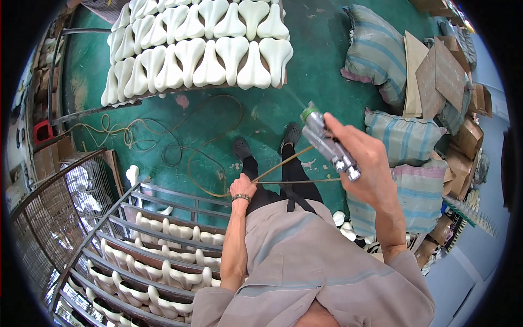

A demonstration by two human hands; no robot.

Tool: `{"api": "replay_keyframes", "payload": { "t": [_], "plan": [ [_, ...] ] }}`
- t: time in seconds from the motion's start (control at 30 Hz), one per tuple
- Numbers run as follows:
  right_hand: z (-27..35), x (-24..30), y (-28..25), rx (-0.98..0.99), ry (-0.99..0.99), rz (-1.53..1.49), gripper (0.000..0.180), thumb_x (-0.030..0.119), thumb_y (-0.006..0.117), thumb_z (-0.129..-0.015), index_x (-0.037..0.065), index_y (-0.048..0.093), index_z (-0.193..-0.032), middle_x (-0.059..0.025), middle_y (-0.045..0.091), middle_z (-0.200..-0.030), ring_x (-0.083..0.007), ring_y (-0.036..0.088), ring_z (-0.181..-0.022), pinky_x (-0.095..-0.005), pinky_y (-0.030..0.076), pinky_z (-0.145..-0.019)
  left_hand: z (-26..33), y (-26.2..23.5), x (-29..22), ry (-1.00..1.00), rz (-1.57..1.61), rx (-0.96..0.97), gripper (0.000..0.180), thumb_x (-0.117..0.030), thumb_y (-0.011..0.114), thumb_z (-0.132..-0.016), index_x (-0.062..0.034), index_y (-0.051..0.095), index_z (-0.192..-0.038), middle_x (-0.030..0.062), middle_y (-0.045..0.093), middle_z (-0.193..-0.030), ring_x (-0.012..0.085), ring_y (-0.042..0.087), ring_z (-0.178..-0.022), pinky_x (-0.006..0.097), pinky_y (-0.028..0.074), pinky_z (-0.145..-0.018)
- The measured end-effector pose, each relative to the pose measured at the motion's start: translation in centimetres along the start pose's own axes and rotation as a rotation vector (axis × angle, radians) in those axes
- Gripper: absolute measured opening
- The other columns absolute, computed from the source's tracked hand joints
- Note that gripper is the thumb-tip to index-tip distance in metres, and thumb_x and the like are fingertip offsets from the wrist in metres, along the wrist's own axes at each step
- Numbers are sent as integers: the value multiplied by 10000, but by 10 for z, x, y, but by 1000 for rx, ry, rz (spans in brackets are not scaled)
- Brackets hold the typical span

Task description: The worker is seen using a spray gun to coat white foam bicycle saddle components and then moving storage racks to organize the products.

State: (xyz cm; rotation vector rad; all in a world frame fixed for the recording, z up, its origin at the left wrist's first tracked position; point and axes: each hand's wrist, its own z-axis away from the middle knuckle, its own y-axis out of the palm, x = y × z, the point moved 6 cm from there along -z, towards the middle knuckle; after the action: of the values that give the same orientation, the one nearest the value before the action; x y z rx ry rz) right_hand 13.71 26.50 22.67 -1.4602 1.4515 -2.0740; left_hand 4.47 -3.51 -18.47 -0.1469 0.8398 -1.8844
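My right hand (362,161) is wrapped round a metal spray gun (325,143) with a green ring near its nozzle. The nozzle points up and left, and a faint streak of mist shows in front of it. Closed around a yellowish hose (283,163) is my left hand (243,187), held low before my legs. One stretch of hose runs from that hand toward the gun; the rest loops over the floor. Beyond the nozzle, rows of white saddle-shaped foam pieces (210,64) stand packed together on a rack. Neither hand touches them.
At lower left a metal rack (111,218) carries more white pieces, beside a wire cage (68,201). Hose coils (131,133) lie across the green floor. Striped sacks (376,52), flat boards (441,71) and cardboard boxes (467,136) line the right side. A red crate (43,132) stands far left.
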Motion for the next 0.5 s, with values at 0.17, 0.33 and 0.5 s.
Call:
{"api": "replay_keyframes", "payload": {
  "t": [0.17, 0.33, 0.5],
  "plan": [
    [21, -50, -28, 62, 101, 24, 839, -175, 657, -646, 11, 592, -1462, -189, 738, -1117, -387, 718, -912, -429, 563, -789, 8, 25, -28, -36, -31, 2, 355, -396, 794, -889, -65, 689, -965, 247, 752, -917, 462, 722, -945, 547, 563, -838],
    [36, -75, -33, 173, 76, -56, 838, -179, 659, -642, 9, 597, -1456, -197, 737, -1110, -391, 718, -941, -424, 561, -802, 13, 48, -57, 23, -52, 56, 334, -353, 721, -929, -31, 663, -997, 283, 745, -927, 485, 723, -940, 570, 559, -845],
    [33, -97, -46, 46, 89, -58, 848, -179, 657, -645, 10, 583, -1468, -193, 736, -1095, -395, 712, -939, -412, 560, -794, 16, 50, -76, 39, -71, 70, 328, -335, 691, -950, -15, 652, -1009, 301, 740, -924, 491, 727, -935, 580, 564, -836]
  ]
}}
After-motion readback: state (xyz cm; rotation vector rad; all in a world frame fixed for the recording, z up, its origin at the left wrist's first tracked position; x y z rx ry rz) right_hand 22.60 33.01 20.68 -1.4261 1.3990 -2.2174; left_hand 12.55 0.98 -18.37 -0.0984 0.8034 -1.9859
